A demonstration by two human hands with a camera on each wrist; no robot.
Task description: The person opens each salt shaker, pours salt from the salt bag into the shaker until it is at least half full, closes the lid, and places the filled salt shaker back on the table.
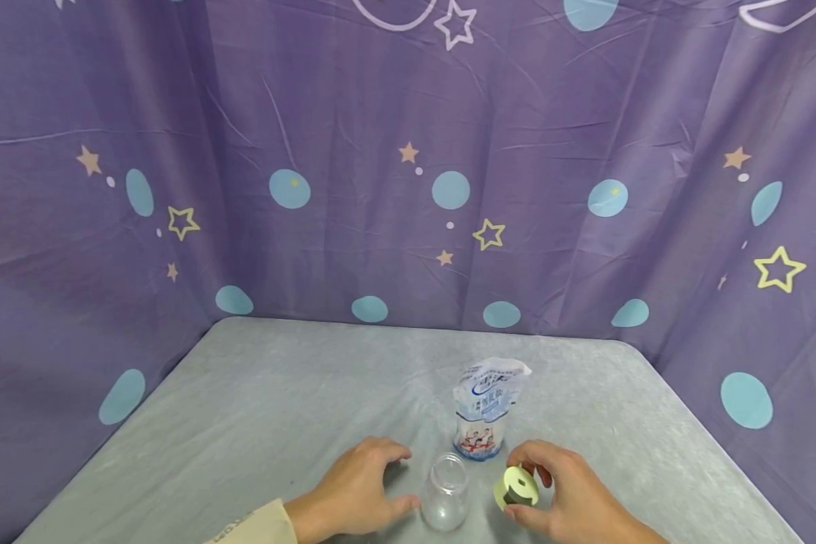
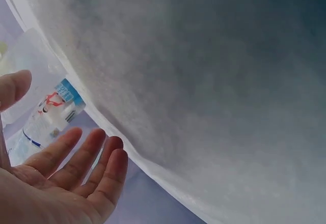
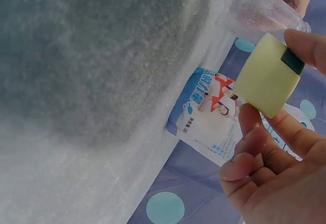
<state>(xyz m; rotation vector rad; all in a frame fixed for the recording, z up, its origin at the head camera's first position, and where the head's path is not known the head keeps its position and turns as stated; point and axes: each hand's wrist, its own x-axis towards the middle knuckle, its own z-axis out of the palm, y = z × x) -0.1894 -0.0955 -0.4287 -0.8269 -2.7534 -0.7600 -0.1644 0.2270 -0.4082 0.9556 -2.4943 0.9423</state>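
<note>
A clear, empty-looking jar (image 1: 444, 495) stands upright near the front of the table. To its left is my left hand (image 1: 360, 487), fingers spread and loosely bent, the thumb tip by the jar's side; whether it touches cannot be told. In the left wrist view the palm of that left hand (image 2: 71, 183) holds nothing. My right hand (image 1: 567, 491) pinches a pale yellow-green lid (image 1: 519, 483) with a dark green patch, off to the right of the jar. The right wrist view has this lid (image 3: 267, 76) between thumb and fingers.
Just behind the jar stands a white and blue printed pouch (image 1: 483, 423), its top creased and leaning right. A grey cloth (image 1: 299, 400) covers the table. Purple curtains (image 1: 381, 98) with stars and dots hang along the back and both sides.
</note>
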